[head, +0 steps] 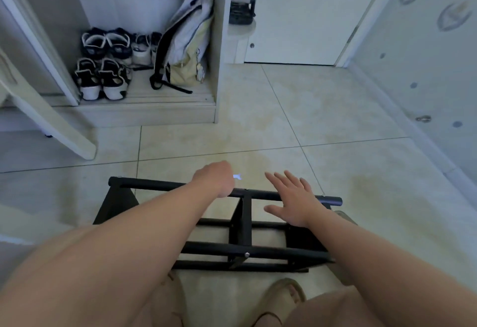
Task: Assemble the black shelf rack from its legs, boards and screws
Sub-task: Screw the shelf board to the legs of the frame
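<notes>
Sandalled foot point(282, 297): at 6 o'clock, lowest in view, on the tiled floor point(335, 159) just short of the rack's near bars.
Black shelf rack point(242, 226): at 6 o'clock from frame centre, lying on the floor between both forearms; long bars run left to right, joined by a flat upright piece in the middle.
Top bar point(154, 184): farthest bar of the rack, running from 8 o'clock to 4 o'clock, passing beneath both hands.
Screw point(247, 254): bright head seated in a near bar, where the middle piece meets it.
Left hand point(214, 179): fingers curled into a fist over the top bar, gripping a small pale tool.
Small pale tool point(237, 177): tip juts from the fist toward 3 o'clock; its kind cannot be told.
Right hand point(291, 200): fingers straight and spread, palm down over the top bar's right part; contact uncertain.
Shoes point(103, 76): paired at 10 o'clock on the cupboard point(219, 68) floor.
Backpack point(185, 43): at 11 o'clock, leaning beside the shoes.
Door point(296, 17): white, at 1 o'clock.
</notes>
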Demonstrator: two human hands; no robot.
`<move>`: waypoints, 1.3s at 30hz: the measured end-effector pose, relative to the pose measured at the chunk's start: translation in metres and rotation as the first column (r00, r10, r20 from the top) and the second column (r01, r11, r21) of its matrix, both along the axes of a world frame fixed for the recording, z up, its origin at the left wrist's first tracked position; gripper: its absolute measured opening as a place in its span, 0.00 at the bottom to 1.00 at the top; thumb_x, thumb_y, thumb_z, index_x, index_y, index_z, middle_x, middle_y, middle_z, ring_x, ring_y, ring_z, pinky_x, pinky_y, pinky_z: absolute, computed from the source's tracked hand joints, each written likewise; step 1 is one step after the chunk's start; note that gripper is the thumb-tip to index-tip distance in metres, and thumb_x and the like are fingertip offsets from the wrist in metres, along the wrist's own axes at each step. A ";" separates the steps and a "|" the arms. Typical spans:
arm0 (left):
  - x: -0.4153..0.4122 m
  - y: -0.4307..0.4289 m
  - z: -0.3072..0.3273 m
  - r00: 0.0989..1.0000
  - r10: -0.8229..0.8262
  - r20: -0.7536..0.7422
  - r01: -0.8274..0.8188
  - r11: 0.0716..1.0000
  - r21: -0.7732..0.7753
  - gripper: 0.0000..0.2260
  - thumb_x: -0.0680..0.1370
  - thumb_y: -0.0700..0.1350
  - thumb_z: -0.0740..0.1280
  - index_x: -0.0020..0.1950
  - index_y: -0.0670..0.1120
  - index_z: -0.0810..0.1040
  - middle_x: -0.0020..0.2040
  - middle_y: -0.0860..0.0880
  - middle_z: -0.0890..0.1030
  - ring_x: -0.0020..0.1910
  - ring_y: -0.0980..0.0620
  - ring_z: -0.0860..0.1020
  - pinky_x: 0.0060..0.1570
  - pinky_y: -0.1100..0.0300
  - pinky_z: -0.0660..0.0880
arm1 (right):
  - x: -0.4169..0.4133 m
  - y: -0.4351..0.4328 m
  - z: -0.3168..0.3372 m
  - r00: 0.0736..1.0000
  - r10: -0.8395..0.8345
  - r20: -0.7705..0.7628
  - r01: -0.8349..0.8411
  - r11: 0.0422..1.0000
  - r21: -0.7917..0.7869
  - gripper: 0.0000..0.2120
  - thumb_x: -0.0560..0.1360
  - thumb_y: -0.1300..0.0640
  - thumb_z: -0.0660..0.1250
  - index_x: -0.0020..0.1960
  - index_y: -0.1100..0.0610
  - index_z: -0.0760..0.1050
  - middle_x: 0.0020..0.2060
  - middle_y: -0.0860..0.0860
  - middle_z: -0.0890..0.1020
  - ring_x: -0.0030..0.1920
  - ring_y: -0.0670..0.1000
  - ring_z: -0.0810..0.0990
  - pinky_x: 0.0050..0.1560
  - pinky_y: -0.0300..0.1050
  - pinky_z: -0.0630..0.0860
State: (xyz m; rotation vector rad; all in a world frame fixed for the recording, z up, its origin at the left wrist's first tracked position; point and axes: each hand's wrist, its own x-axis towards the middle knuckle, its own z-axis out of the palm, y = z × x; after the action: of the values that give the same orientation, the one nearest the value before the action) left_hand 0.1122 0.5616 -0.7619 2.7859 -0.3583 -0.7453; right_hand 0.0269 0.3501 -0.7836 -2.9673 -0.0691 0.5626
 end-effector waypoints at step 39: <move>0.018 0.043 -0.142 0.969 0.189 -0.158 -0.185 0.982 0.042 0.05 0.81 0.39 0.58 0.56 0.45 0.65 0.44 0.48 0.74 0.42 0.48 0.75 0.41 0.55 0.71 | 0.049 0.033 -0.108 0.965 0.023 -0.260 -0.004 0.997 0.072 0.14 0.79 0.47 0.69 0.62 0.51 0.77 0.53 0.47 0.75 0.50 0.53 0.78 0.52 0.51 0.78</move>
State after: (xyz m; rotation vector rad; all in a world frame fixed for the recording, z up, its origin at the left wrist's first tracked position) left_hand 0.1298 0.6050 -0.9041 2.7113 -0.0542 -0.9261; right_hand 0.0759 0.3827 -0.8917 -2.7981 -0.0832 0.9260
